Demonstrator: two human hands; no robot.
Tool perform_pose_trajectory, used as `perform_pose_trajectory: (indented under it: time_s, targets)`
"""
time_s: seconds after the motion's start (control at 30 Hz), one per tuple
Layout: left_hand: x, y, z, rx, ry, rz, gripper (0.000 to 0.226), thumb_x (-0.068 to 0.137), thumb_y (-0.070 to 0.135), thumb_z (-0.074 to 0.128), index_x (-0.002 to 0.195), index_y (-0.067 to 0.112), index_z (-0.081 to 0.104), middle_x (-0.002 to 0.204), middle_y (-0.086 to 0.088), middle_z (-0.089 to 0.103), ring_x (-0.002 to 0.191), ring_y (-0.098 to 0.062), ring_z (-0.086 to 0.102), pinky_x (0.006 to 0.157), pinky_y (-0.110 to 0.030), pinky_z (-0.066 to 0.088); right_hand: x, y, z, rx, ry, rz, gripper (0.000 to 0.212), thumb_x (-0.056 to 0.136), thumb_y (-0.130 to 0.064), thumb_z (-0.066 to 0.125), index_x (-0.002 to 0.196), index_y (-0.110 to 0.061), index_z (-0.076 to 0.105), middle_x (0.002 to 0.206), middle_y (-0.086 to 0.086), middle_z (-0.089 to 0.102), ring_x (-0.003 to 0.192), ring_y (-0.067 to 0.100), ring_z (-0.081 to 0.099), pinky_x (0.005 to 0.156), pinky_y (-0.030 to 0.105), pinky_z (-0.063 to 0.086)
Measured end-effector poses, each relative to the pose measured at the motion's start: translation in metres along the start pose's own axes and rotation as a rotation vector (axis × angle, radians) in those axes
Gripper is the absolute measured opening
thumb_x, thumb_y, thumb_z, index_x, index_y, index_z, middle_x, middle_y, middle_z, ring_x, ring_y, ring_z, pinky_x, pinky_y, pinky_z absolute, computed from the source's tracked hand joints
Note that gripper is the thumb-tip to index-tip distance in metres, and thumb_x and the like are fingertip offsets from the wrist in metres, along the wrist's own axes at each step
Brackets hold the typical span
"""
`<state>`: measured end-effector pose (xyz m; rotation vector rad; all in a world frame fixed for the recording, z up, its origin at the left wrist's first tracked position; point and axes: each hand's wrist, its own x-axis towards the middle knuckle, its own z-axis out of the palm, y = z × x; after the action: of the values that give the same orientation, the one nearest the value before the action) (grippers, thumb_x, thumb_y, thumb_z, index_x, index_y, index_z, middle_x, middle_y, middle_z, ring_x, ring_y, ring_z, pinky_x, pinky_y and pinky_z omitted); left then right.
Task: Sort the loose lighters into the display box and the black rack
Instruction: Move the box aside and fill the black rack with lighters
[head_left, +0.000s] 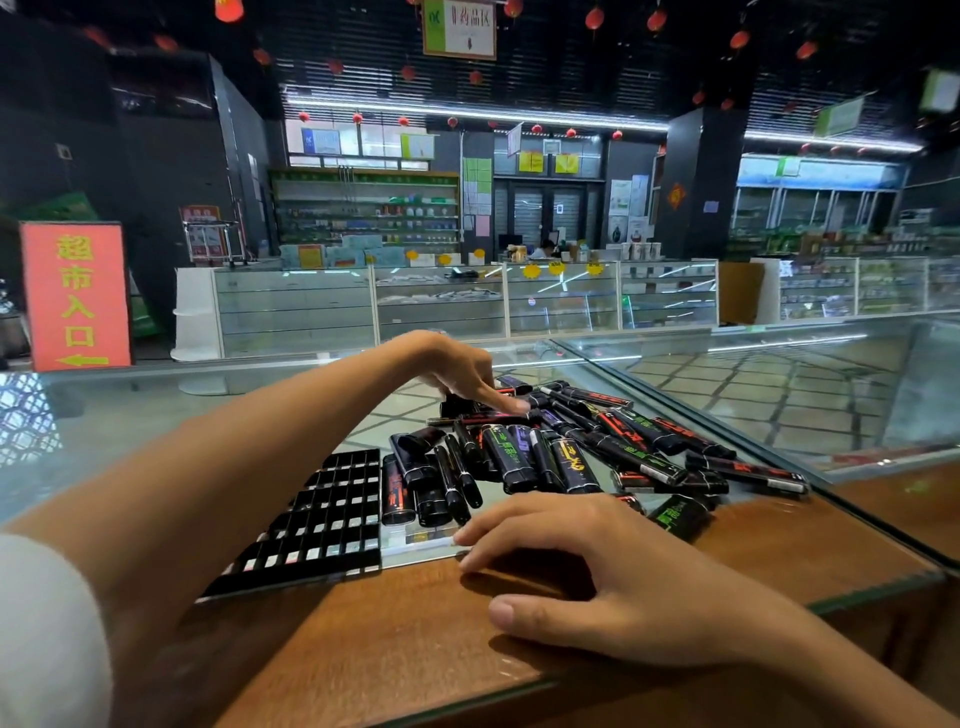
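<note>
Had left hand out over far side of loose lighters, fingers curled down, index tip touching one; couldn't tell if gripped. Had right hand flat on surface, fingers straight, holding nothing. Saw loose lighters heaped just beyond right fingers, black rack just left of them, beside the heap.

Glass-topped counter carries a lighter pile beside a black rack.
</note>
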<state>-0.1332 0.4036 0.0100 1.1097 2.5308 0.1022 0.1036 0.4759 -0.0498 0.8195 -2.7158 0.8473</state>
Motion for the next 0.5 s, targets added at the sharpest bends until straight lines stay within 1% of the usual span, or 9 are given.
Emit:
perform_pose_trajectory:
  time_s: [0.03,0.07,0.13,0.2,0.23,0.27,0.33,0.43,0.5]
  targets:
    - [0.003,0.001,0.000,0.025,0.000,-0.009,0.072,0.071,0.064,0.054,0.100,-0.002,0.062,0.078,-0.002,0.049,0.075,-0.021,0.044,0.075,-0.033,0.043,0.000,-0.001,0.000,-0.008,0.000,-0.003,0.028,0.087,-0.038,0.062,0.111,-0.025,0.066,0.122,-0.018,0.056,0.114,-0.005,0.050,0.093,0.012,0.040]
    - [0.007,0.001,-0.001,0.058,0.016,-0.030,0.058,0.076,0.057,0.058,0.092,0.001,0.062,0.071,0.001,0.045,0.068,-0.018,0.042,0.076,-0.036,0.046,0.000,-0.001,0.001,-0.016,0.002,-0.006,0.028,0.086,-0.037,0.063,0.111,-0.024,0.066,0.122,-0.018,0.056,0.114,-0.005,0.050,0.093,0.011,0.039]
    - [0.011,0.003,-0.001,0.123,0.071,-0.046,0.040,0.084,0.043,0.062,0.082,0.003,0.060,0.070,-0.003,0.052,0.067,-0.018,0.050,0.092,-0.047,0.047,0.000,-0.003,0.001,-0.026,0.009,-0.006,0.028,0.086,-0.036,0.064,0.111,-0.023,0.065,0.120,-0.018,0.055,0.113,-0.006,0.049,0.090,0.007,0.037]
    - [0.013,0.006,0.001,0.154,0.090,-0.072,0.044,0.085,0.040,0.063,0.098,-0.001,0.060,0.105,-0.022,0.062,0.098,-0.036,0.061,0.099,-0.051,0.040,0.000,-0.004,0.002,-0.044,0.014,-0.008,0.028,0.086,-0.035,0.063,0.111,-0.023,0.064,0.120,-0.017,0.054,0.112,-0.006,0.048,0.090,0.006,0.035]
    - [0.015,0.009,0.001,0.162,0.091,-0.087,0.048,0.084,0.041,0.064,0.105,-0.002,0.058,0.122,-0.027,0.055,0.112,-0.041,0.055,0.099,-0.051,0.040,-0.001,-0.004,0.003,-0.060,0.017,-0.011,0.027,0.086,-0.035,0.063,0.111,-0.023,0.063,0.119,-0.017,0.053,0.112,-0.006,0.047,0.090,0.006,0.035]
    - [0.017,0.010,0.001,0.168,0.096,-0.089,0.045,0.084,0.042,0.064,0.105,0.002,0.058,0.129,-0.027,0.051,0.115,-0.040,0.052,0.098,-0.049,0.042,-0.001,-0.005,0.003,-0.075,0.018,-0.013,0.027,0.087,-0.035,0.062,0.112,-0.023,0.062,0.119,-0.017,0.052,0.112,-0.005,0.046,0.090,0.006,0.035]
    - [0.021,0.012,0.004,0.185,0.127,-0.081,0.037,0.084,0.041,0.064,0.100,0.009,0.056,0.128,-0.020,0.053,0.110,-0.033,0.054,0.093,-0.040,0.043,-0.001,-0.007,0.005,-0.106,0.019,-0.026,0.027,0.088,-0.034,0.060,0.112,-0.022,0.060,0.117,-0.016,0.051,0.111,-0.003,0.046,0.090,0.007,0.036]
    - [0.022,0.018,0.007,0.156,0.182,-0.068,0.053,0.085,0.032,0.065,0.120,-0.006,0.052,0.130,-0.024,0.051,0.119,-0.037,0.050,0.100,-0.044,0.041,-0.001,-0.009,0.006,-0.149,0.022,-0.040,0.026,0.089,-0.033,0.058,0.112,-0.021,0.059,0.115,-0.014,0.051,0.110,0.000,0.045,0.090,0.012,0.038]
    - [0.022,0.019,0.009,0.108,0.201,-0.062,0.059,0.085,0.029,0.065,0.125,-0.011,0.045,0.132,-0.027,0.048,0.122,-0.040,0.047,0.101,-0.046,0.038,-0.002,-0.009,0.006,-0.156,0.026,-0.044,0.026,0.089,-0.033,0.058,0.112,-0.021,0.059,0.115,-0.014,0.051,0.109,-0.001,0.045,0.090,0.012,0.038]
